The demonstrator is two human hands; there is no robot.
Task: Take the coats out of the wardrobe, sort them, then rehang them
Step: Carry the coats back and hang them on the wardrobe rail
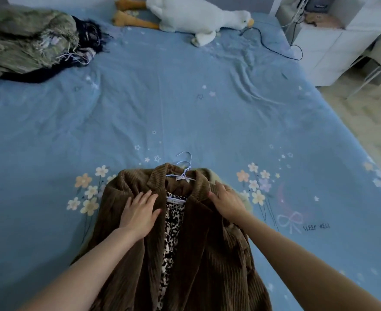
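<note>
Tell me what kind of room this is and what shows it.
Most likely a bedroom. A bed with a blue flowered sheet printed "SLEEP WELL" fills the view, a plush goose lies at its far end, and a white cabinet stands beside it. A brown corduroy coat is spread on the sheet.

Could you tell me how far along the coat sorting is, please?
Done: a green coat lies heaped at the bed's far corner. In hand: both hands, left and right, press flat on a brown coat still on its hanger. Left: rehanging; no wardrobe shows.

A coat (198, 254) lies on the near bed (185, 104); other coats (28, 41) far left, plush goose (196, 16) behind.
</note>
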